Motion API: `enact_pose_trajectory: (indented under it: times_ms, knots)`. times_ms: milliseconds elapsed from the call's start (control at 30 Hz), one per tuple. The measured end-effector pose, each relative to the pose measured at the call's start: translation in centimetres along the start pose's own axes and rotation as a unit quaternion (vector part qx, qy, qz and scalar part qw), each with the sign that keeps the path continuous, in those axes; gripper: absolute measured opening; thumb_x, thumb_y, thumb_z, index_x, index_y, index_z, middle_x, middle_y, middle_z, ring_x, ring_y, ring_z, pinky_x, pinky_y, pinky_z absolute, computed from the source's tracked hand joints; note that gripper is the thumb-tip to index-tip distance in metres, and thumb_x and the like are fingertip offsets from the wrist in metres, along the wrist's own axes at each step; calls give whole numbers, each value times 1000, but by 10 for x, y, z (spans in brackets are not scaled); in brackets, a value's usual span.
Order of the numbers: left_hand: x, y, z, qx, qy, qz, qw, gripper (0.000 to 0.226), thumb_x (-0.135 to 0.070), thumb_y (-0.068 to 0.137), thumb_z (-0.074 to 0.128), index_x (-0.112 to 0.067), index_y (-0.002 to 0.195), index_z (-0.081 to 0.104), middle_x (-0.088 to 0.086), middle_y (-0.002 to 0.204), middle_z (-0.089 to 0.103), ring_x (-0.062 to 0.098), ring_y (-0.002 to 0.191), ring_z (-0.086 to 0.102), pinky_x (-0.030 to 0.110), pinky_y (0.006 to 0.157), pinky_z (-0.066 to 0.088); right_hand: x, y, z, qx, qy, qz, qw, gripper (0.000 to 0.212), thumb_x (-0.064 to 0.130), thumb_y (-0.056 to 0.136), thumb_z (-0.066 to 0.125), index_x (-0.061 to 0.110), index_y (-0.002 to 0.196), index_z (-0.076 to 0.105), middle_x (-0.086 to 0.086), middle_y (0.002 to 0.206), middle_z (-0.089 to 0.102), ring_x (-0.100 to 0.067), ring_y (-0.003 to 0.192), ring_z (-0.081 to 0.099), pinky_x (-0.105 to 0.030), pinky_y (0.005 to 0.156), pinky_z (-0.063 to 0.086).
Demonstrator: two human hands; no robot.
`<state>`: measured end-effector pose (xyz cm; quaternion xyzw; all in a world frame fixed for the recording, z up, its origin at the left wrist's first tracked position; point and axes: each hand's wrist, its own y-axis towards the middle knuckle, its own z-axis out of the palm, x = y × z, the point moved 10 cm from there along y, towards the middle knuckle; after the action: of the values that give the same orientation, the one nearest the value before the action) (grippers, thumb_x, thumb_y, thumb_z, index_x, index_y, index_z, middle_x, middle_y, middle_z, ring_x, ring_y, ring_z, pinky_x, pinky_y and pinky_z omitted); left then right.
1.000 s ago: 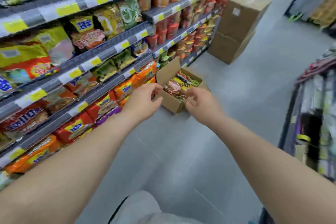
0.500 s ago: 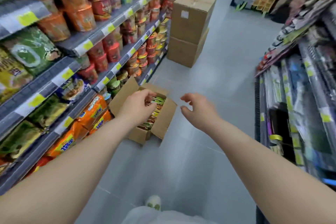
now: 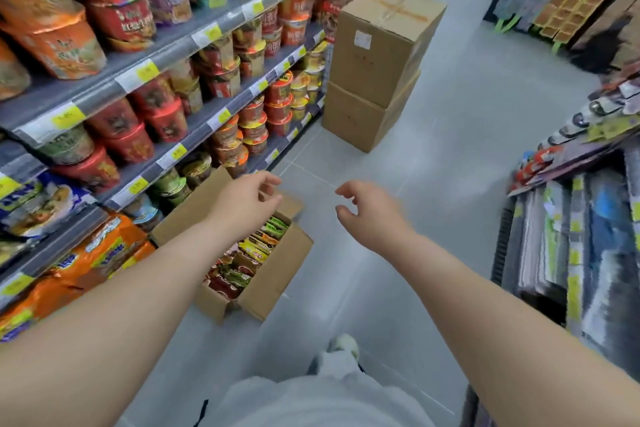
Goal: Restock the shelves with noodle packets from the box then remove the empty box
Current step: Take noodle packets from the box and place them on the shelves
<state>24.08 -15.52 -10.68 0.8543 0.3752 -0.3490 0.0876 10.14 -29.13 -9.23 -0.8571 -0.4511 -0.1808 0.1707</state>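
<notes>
The open box [image 3: 280, 279] sits on the floor beside the shelves [image 3: 104, 94] at 9 o'clock. Noodle packets [image 3: 254, 251] fill it. Its long side runs from 7 o'clock up to 1 o'clock, and the packets line up along it. The left hand [image 3: 247, 204] hangs over its far end, fingers loosely bent, holding nothing. The right hand [image 3: 369, 213], empty too, is off at 3 o'clock, so the left is nearer.

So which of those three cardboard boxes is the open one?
The low box nearest the left hand, flaps up, packets showing; the two stacked boxes beyond are shut.
</notes>
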Motion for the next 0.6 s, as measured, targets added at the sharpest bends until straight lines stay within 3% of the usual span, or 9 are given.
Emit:
enact_pose_trajectory:
  times_ms: [67,167,433,600]
  knots:
    - [-11,29,5,-18,-4,-25,1000,25,-29,90,59,-27,114,59,-7,99,62,9,88,57,25,73,46,-14,37,-14,20,-10,-28,999,34,26,92,51,19,125,54,-2,124,58,-20,113,53,-30,90,42]
    - [-18,62,9,-30,4,-51,998,26,-29,90,59,-27,115,58,-8,100,62,7,86,55,13,61,35,-25,85,-28,45,-32,-55,997,35,26,93,50,20,127,53,-2,126,56,-19,115,52,-25,85,38]
    - [-1,190,-5,-83,-19,-109,990,23,-27,88,61,-24,111,61,-10,93,61,11,85,57,25,72,40,-18,239,-41,71,-39,-153,985,35,25,92,53,17,126,56,-3,123,58,-19,111,54,-27,86,42]
    - [21,290,-29,-106,-31,-133,985,24,-27,87,62,-23,111,63,-7,101,64,14,92,59,32,84,48,0,351,-47,93,-65,-192,975,35,24,92,53,14,125,56,-4,121,60,-20,110,54,-30,88,43]
